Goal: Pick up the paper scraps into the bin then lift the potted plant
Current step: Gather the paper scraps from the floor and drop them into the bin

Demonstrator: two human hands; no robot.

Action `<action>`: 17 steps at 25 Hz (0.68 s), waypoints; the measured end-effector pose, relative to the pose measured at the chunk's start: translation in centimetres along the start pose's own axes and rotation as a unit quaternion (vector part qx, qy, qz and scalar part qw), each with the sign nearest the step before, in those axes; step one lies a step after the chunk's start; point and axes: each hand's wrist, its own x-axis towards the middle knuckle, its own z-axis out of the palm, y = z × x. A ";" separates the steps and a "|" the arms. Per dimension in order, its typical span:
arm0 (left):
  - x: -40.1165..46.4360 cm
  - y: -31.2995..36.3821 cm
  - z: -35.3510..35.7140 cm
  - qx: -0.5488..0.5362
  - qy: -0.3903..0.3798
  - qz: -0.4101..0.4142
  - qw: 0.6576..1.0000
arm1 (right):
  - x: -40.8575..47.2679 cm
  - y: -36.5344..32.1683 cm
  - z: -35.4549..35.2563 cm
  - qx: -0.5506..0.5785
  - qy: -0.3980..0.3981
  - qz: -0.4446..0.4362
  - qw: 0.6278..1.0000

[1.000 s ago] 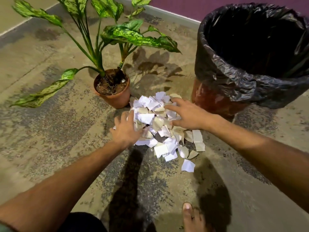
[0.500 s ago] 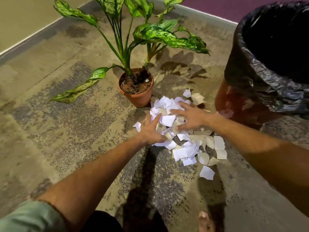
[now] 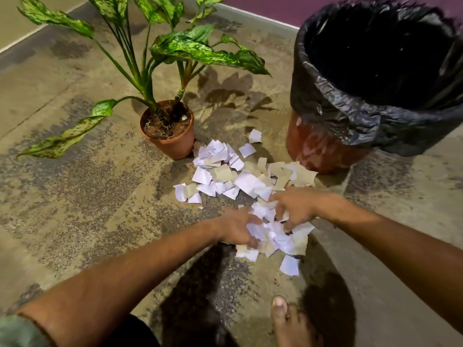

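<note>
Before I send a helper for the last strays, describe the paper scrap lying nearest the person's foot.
Start at the bin lined with a black bag, then come down past both hands to the gathered paper heap. Just below that heap, toward the bare foot, lies a single white scrap, apart from the pile and touched by neither hand.

One view only, worn on the head, looking forward and steeply down at the floor (image 3: 75, 221). Wide-angle, with bent edges. Near enough to take in both forearms from the bottom corners to the left hand (image 3: 235, 230) and right hand (image 3: 298, 209) at mid-frame. A bare foot (image 3: 288, 324) at the bottom edge, almost straight below the lens. Farther off, toward the top: plant (image 3: 167, 128) at centre left, bin (image 3: 375, 96) at upper right, cut by the frame edge. No second view to overlap with.
</note>
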 end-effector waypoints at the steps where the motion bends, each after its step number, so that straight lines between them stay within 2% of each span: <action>1: 0.2 0.7 -0.1 -0.012 0.009 0.018 1.000 | -0.9 0.7 0.1 0.042 0.005 0.017 0.999; 4: 0.6 1.3 -1.5 -0.061 0.117 0.048 0.990 | -3.8 3.2 -0.5 0.140 0.057 0.056 0.987; 7: 0.8 0.0 -2.3 -0.065 0.207 0.016 0.976 | -6.6 5.5 -1.2 0.167 0.140 0.127 0.968; 9: 1.0 -1.0 -1.8 -0.041 0.193 -0.020 0.980 | -7.4 6.4 -0.3 0.169 0.159 0.189 0.954; 11: 1.2 -1.3 -0.9 -0.029 0.148 -0.053 0.987 | -7.6 6.3 1.4 0.187 0.137 0.219 0.948; 14: 1.5 -0.9 0.0 -0.051 0.136 -0.053 0.988 | -7.1 4.7 3.6 0.201 0.120 0.204 0.951; 17: 1.8 0.1 0.5 -0.084 0.139 -0.039 0.986 | -6.0 2.4 4.7 0.182 0.169 0.163 0.955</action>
